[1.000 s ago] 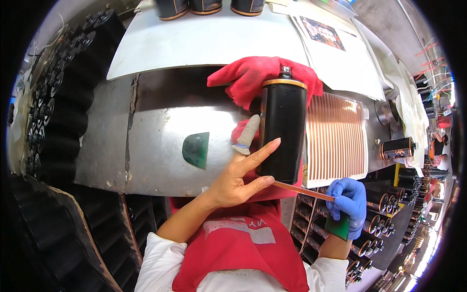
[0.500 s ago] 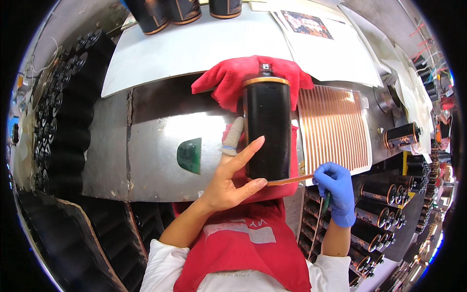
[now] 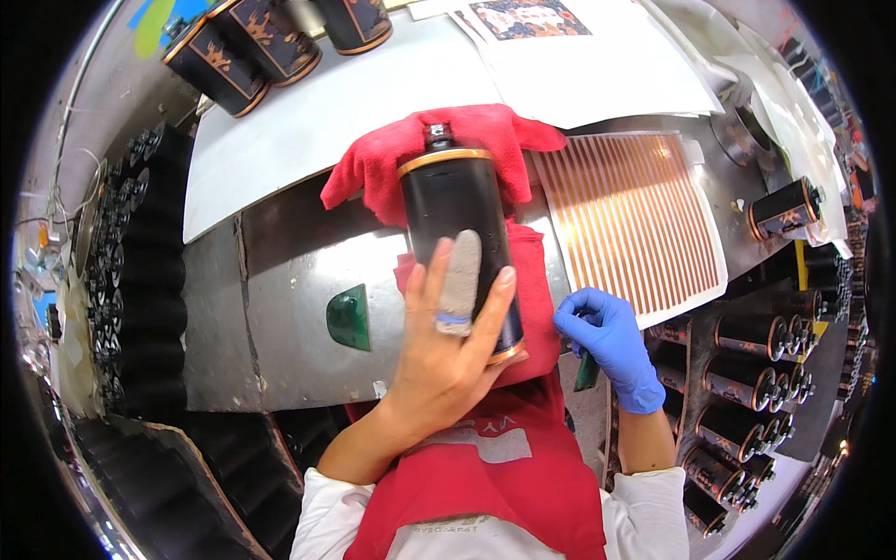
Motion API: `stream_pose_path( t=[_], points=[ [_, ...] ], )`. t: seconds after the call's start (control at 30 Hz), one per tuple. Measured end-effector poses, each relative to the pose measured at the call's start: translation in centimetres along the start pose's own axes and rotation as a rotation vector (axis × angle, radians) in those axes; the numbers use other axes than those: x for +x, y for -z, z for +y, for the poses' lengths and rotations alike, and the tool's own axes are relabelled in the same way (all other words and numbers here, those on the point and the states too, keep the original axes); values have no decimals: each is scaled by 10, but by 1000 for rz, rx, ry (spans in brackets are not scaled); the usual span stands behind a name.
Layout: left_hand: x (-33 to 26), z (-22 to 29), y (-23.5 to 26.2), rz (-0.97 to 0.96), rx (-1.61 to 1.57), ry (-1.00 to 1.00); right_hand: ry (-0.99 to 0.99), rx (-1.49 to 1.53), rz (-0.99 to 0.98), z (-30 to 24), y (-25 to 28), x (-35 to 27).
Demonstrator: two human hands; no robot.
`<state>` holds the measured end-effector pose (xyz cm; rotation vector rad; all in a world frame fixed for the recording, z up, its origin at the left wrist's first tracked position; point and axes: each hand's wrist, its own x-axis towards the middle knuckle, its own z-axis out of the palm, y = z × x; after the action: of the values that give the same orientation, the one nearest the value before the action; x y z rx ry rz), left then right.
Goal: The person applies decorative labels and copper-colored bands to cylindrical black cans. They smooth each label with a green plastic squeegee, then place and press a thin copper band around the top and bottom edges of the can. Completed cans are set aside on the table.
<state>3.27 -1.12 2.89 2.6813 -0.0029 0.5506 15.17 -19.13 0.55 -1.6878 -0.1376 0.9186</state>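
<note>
While the can (image 3: pixel 459 238) lies lengthwise, cap pointing away, the left hand (image 3: pixel 446 350) rests flat-fingered on its near end, and the gloved right hand (image 3: pixel 609 341) sits curled just beside it.

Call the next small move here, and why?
Probably press the left hand down along the black can to smooth its lower copper band. That hand lies flat on the can, which rests on the red cloth. The gloved right hand sits beside the can's lower end, off the striped sheet, holding a dark tool.
</note>
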Motion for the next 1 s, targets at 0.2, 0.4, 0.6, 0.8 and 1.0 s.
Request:
stream_pose_path(
  t=[0.2, 0.4, 0.6, 0.8, 1.0],
  points=[
    [-40, -30, -12, 82, -244, 80, -61, 137, -60, -6, -4, -4],
    [-46, -39, -14, -50, -653, 221, 10, 87, -167, -7, -18, -16],
    [-39, -31, -9, 39, -1226, 237, 47, 141, -134, -8, -30, -20],
    [-27, -16, -8, 78, -1291, 285, 154, 29, -105, -17, -39, -26],
    [-24, -10, -7, 95, -1271, 330, 209, -95, -70, -27, -41, -34]
  ],
)
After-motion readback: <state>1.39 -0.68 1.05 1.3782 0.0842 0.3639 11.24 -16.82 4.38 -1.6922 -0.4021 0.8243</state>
